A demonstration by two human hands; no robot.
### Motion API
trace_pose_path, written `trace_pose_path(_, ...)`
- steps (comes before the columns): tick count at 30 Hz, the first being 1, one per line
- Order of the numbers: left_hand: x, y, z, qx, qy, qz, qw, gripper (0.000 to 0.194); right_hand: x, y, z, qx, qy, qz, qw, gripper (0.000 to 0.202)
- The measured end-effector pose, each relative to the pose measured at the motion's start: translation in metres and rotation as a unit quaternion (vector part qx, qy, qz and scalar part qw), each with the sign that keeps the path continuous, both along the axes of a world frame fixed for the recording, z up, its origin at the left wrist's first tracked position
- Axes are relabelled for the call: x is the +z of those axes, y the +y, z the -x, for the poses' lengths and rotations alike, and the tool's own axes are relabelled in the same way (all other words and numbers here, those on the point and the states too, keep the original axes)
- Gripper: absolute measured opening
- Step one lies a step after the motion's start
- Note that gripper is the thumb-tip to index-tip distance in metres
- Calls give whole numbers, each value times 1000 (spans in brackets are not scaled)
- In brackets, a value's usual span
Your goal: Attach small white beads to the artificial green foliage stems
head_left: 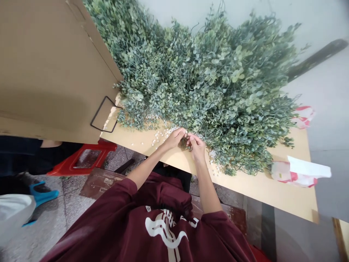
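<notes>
My left hand [174, 139] is closed in a pinch at the front of the table, with a small white bead [186, 132] showing at its fingertips. Close beside it, my right hand [196, 146] has its fingers pressed together; what they grip is too small to make out. A bit of green sprig [183, 145] shows between and under the two hands. Loose white beads [160, 137] lie scattered left of my hands, and more beads [215, 167] lie to the right. Just beyond my fingers rises a large heap of artificial leafy greenery [201, 80].
A cardboard box [51, 62] stands at the left, with a black wire frame [98, 118] by the table's edge. Red-and-white plastic wrapping [294, 174] lies at the right of the wooden table [291, 200]. A red stool [81, 160] and another person's dark clothing [16, 156] are at left.
</notes>
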State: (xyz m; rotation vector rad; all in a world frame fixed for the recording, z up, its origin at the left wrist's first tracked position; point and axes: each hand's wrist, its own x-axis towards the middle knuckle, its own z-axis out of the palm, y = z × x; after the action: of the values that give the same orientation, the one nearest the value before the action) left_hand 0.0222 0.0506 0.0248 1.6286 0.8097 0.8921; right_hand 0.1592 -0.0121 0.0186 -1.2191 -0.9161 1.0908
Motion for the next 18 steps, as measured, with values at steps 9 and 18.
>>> trace_pose_path(9,3,-22,19,68,64,-64,994,20,20,-15,-25,66,-150,120,979,36)
trace_pose_path(18,-14,-22,11,44,185,-190,963,16,23,-12,-18,95,-460,90,879,17)
